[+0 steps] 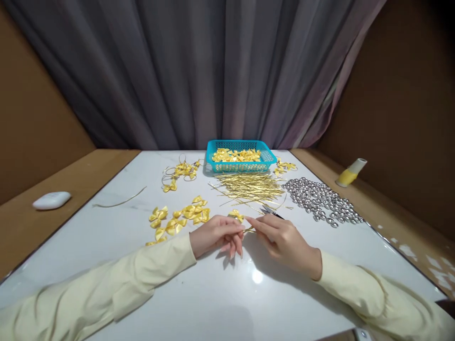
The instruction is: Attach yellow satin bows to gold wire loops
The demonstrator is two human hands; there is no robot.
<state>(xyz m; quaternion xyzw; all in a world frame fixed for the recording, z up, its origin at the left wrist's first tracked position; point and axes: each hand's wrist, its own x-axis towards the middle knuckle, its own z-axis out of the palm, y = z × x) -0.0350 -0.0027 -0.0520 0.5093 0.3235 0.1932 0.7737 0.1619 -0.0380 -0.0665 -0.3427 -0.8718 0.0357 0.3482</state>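
Observation:
My left hand [220, 232] and my right hand [286, 241] meet above the front middle of the white table. A thin gold cord [250, 229] runs between their fingertips. The left thumb and index finger are pinched on it while the other left fingers hang loosely. My right thumb and fingers close on the cord from the other side. Just beyond the fingertips is a yellow satin bow [236, 215]; whether it is attached to the cord I cannot tell. Scissors [270, 212] with dark handles lie behind my right hand, partly covered by it.
Loose yellow bows [174, 225] lie left of my hands. Behind are a pile of gold cords [249, 189], a blue basket [241, 166] of bows, and bows with cord loops [183, 170]. Silver beads [323, 201] spread rightward. A yellow-white tube [350, 173] and white object [51, 200] flank the table.

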